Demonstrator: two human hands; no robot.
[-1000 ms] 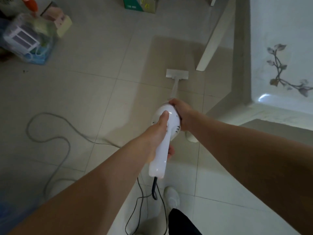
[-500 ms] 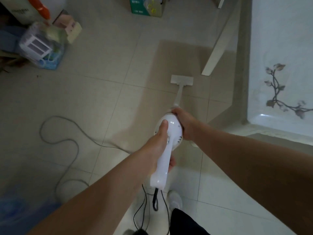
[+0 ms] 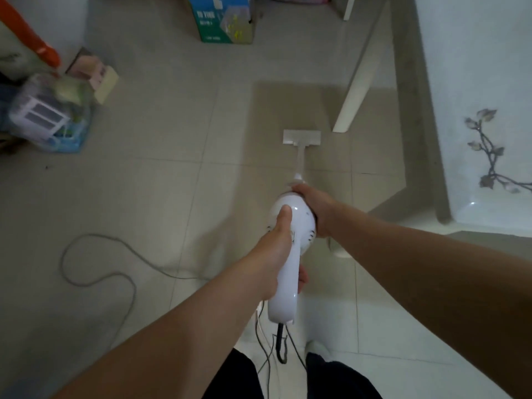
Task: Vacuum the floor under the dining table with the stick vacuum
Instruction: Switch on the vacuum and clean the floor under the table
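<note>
Hands: left hand grips stick vacuum handle; right hand clasps its body.
Axis: I see floor head straight ahead, beside leg.

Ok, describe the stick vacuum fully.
Glossy white plastic stick vacuum: round vented body, handle slanting back toward the person, thin tube down to a flat rectangular floor head resting on the tiles near a white table leg. The left hand grips the handle, right hand holds the body's front; a dark cord leaves the handle's end.
</note>
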